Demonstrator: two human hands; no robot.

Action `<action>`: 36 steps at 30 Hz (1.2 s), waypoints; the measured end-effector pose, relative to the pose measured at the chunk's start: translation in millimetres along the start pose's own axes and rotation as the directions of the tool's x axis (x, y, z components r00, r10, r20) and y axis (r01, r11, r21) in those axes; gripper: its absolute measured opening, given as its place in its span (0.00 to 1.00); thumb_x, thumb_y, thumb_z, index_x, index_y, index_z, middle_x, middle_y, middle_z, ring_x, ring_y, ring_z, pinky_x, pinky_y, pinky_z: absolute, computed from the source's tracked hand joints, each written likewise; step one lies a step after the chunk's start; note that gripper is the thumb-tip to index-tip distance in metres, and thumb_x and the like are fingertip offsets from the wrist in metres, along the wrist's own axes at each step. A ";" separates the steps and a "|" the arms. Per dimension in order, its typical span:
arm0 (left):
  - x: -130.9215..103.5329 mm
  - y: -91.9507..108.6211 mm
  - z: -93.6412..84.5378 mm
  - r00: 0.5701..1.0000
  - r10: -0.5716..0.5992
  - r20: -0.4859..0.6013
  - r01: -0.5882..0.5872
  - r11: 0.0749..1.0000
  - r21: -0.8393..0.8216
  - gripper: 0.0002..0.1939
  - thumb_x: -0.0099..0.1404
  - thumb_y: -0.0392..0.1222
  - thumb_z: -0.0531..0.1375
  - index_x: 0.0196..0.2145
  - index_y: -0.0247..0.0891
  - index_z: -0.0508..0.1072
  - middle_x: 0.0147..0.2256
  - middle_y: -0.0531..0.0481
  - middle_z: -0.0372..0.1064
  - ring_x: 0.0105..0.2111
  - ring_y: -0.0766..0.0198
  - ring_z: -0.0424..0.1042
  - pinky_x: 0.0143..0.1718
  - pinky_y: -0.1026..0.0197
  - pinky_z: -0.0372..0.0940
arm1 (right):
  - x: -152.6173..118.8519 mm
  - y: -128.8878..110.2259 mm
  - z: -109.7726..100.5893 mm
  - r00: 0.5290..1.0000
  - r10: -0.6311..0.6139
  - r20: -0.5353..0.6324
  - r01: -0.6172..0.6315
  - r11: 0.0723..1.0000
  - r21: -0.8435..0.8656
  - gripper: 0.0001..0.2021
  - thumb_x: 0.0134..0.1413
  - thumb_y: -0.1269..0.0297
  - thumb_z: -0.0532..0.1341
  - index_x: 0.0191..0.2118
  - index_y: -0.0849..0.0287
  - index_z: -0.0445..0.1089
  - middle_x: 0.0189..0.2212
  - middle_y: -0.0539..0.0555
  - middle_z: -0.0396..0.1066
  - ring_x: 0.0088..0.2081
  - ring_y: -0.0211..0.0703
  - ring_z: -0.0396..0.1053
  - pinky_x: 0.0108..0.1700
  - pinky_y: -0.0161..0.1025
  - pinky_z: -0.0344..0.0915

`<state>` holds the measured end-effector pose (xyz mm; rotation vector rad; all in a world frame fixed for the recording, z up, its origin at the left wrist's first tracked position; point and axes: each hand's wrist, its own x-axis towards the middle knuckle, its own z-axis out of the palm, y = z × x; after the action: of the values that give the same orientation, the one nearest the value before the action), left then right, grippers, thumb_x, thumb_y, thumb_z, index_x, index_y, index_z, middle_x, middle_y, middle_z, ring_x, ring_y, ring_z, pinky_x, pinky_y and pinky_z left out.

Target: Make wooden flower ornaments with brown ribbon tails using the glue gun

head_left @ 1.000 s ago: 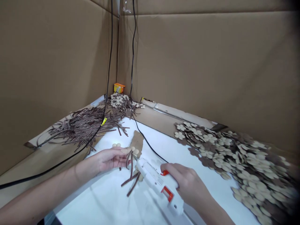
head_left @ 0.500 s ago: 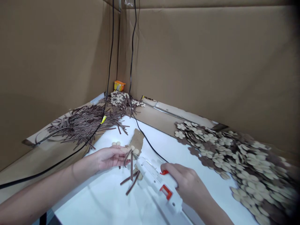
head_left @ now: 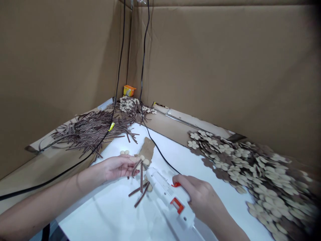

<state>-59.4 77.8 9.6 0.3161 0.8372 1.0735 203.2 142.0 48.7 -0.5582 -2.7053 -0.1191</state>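
My right hand is wrapped round a white glue gun with a red trigger, forefinger at the trigger. The gun's nozzle points up and left, close to a beige felt flower. That flower is pinched in my left hand, and a brown stitched ribbon strip hangs down from it. Whether the nozzle touches the ribbon or flower I cannot tell. Beneath lie loose ribbon strips and part of another pale flower. A torn piece of brown cardboard lies just behind my left fingertips.
A heap of brown ribbon strips lies at left, and beige and brown felt flowers spread along the right. A white sheet covers the work surface. Black cables cross it. Cardboard walls and a small orange box stand behind.
Both hands, the glue gun and the held flower stay almost in place. The whole view has shifted very slightly.
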 end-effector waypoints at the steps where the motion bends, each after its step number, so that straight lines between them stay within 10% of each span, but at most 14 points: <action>1: 0.0 0.0 0.1 1.000 0.003 0.002 -0.003 1.000 0.000 0.09 0.52 0.37 0.68 0.31 0.31 0.74 0.32 0.47 0.74 0.27 0.68 0.72 0.32 0.65 0.68 | 0.0 -0.3 -0.7 1.000 0.006 0.007 -0.006 1.000 -0.001 0.22 0.22 0.79 0.48 0.31 0.57 0.64 0.21 0.49 0.69 0.20 0.39 0.64 0.22 0.32 0.55; 22: -2.7 -6.0 -5.5 0.999 0.025 0.031 -0.027 0.997 0.066 0.08 0.52 0.35 0.67 0.32 0.31 0.75 0.30 0.48 0.72 0.29 0.67 0.71 0.33 0.65 0.67 | -9.8 -10.7 -26.4 0.962 0.179 0.207 -0.153 0.979 -0.134 0.23 0.25 0.78 0.51 0.34 0.51 0.64 0.19 0.45 0.68 0.19 0.41 0.66 0.21 0.34 0.54; 28: -2.5 -5.0 -3.8 0.999 0.036 -0.029 -0.035 0.999 0.035 0.10 0.51 0.35 0.68 0.32 0.32 0.75 0.32 0.47 0.73 0.29 0.66 0.72 0.35 0.64 0.68 | -21.3 19.5 -57.3 0.969 0.219 0.114 -0.172 0.930 -0.325 0.23 0.33 0.74 0.52 0.40 0.51 0.67 0.31 0.53 0.74 0.26 0.47 0.72 0.20 0.35 0.59; 36: -3.2 -4.5 -1.2 0.999 0.042 -0.020 -0.041 0.998 0.047 0.09 0.52 0.38 0.67 0.32 0.34 0.74 0.33 0.49 0.74 0.28 0.67 0.73 0.35 0.64 0.69 | -64.4 72.4 -32.5 0.746 0.560 0.361 -0.541 0.825 -0.162 0.21 0.40 0.69 0.52 0.44 0.53 0.66 0.40 0.55 0.72 0.39 0.50 0.72 0.35 0.38 0.68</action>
<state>-58.0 72.7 7.5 0.3629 0.8783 1.0989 297.9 179.9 55.0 -1.5222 -2.7695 0.1044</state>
